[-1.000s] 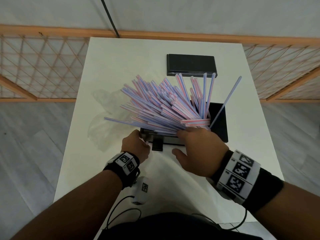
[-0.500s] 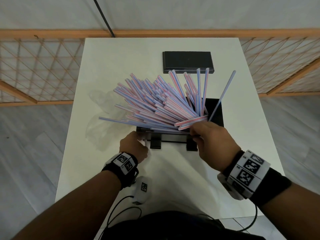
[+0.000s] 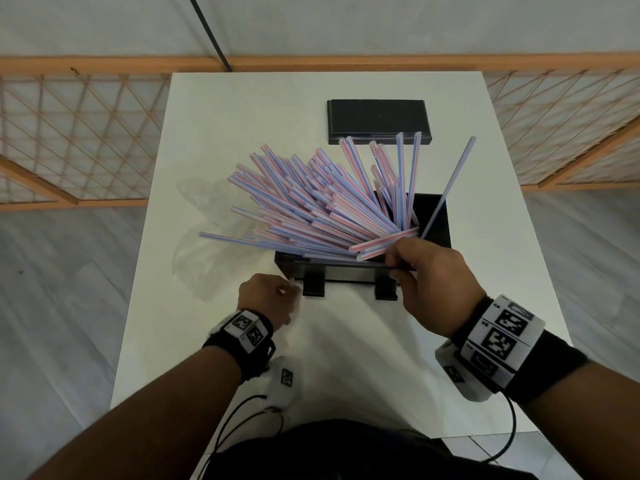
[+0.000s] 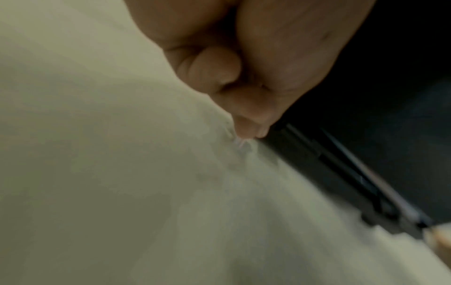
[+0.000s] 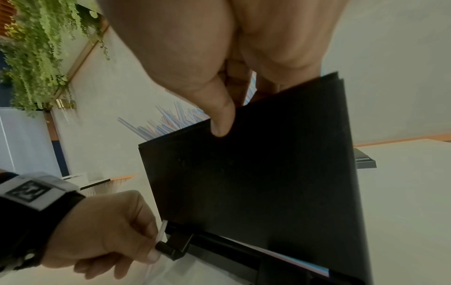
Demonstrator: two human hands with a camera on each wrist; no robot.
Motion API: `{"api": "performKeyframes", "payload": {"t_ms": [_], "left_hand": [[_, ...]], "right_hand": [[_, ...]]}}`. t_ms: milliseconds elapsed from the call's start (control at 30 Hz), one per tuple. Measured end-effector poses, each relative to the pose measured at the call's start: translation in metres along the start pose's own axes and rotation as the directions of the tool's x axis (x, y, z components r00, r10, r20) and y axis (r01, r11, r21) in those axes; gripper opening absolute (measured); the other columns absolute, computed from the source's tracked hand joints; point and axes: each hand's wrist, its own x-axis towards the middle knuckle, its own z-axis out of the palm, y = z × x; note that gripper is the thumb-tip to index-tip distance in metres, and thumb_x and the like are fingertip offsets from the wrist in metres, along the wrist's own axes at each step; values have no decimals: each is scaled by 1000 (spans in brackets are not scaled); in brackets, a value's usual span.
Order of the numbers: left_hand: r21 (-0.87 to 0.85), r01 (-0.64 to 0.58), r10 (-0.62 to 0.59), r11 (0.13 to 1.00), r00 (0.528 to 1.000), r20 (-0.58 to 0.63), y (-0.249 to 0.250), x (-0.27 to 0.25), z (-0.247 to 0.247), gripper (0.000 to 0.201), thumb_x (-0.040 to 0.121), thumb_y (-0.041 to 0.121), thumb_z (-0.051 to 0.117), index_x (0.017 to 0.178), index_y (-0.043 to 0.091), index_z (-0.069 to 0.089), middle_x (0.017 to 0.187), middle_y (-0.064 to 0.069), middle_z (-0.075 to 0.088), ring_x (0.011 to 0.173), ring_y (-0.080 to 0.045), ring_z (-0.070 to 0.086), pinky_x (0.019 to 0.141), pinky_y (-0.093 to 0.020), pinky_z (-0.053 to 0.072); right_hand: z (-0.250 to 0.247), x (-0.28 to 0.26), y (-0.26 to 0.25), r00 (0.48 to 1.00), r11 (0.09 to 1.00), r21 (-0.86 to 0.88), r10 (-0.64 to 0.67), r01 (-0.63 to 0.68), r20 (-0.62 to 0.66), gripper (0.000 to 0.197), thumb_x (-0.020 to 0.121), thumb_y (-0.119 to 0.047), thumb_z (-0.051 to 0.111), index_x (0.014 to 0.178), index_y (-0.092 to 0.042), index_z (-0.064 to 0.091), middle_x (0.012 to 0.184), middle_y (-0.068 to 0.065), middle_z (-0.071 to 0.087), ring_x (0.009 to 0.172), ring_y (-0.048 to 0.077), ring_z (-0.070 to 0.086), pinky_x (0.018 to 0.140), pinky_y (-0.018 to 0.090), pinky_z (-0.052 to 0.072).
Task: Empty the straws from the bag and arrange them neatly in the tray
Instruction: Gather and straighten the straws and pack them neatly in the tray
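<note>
A black tray (image 3: 437, 220) stands mid-table on two feet. It is stuffed with pink-and-blue striped straws (image 3: 322, 202) that fan out up and to the left, and one straw leans right. My right hand (image 3: 398, 261) grips the tray's front wall (image 5: 268, 173), thumb outside and fingers over the rim among the straw ends. My left hand (image 3: 291, 285) pinches a single straw (image 5: 162, 231) at the tray's lower left corner. The left wrist view is blurred and shows the left hand's (image 4: 246, 133) pinching fingertips beside the tray's base.
A crumpled clear plastic bag (image 3: 204, 237) lies on the white table (image 3: 242, 116) left of the tray. A flat black lid (image 3: 379, 121) lies behind the tray. A wooden lattice rail (image 3: 86, 133) runs behind the table.
My right hand has moved from the middle of the tray's front to its right part and taken hold of the rim. The left hand has kept its place at the lower left corner.
</note>
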Motion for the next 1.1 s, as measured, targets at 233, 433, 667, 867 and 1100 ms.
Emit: {"api": "performKeyframes", "payload": {"t_ms": [233,433,667,867,1100], "left_hand": [[385,-93,12,918,978,208,-8,-8,-4,27,86,25,71,62,16,64,79,-8,77,69,-26,71,73,-32,63],[353,-101,39,930,983,179,3,-6,-12,27,87,48,74,83,23,65,70,0,73,60,-14,67,72,-27,59],[285,-90,32,954,979,201,8,-6,-13,25,94,20,66,71,10,67,71,-7,78,51,-14,72,45,-16,51],[370,-122,42,921,976,216,5,-12,-19,27,90,48,73,90,23,65,80,-2,75,65,-16,74,59,-23,57],[350,-169,94,922,971,221,12,-10,-17,29,99,24,60,72,13,65,74,-7,78,58,-19,76,44,-13,49]], "right_hand": [[-4,3,7,1000,1000,8,20,-20,13,22,74,11,65,78,-10,61,74,2,63,68,25,57,64,33,47],[-5,4,9,1000,1000,12,-6,5,28,20,74,10,66,79,-9,60,74,2,62,68,26,58,63,37,51],[-5,4,8,999,1000,2,-10,10,31,21,74,10,67,79,-9,60,74,2,62,67,25,57,63,37,50],[-5,4,7,1000,1000,-1,-10,10,29,21,74,11,66,79,-9,60,73,2,62,67,26,57,62,37,50],[-6,4,7,999,1000,-8,-2,3,35,22,73,11,67,80,-10,61,74,1,63,68,25,58,64,35,51]]}}
